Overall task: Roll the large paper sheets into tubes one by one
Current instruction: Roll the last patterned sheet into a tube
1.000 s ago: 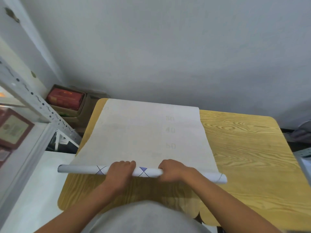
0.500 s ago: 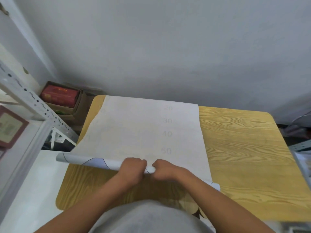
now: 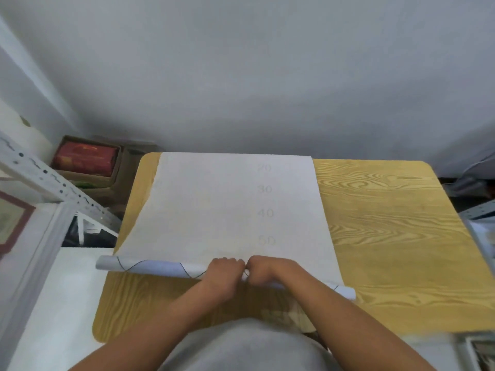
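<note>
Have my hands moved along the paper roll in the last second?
Yes. The left hand and right hand have slid together along the roll; they now nearly touch just below the printed 50.

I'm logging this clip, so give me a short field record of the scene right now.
surface: yellow wood-grain table
sheet: large white paper sheet, flat part showing faint numbers 20 to 50
rolled part: paper tube at near edge, overhanging table's left side
left hand: grips tube
right hand: grips tube, beside the left
</note>
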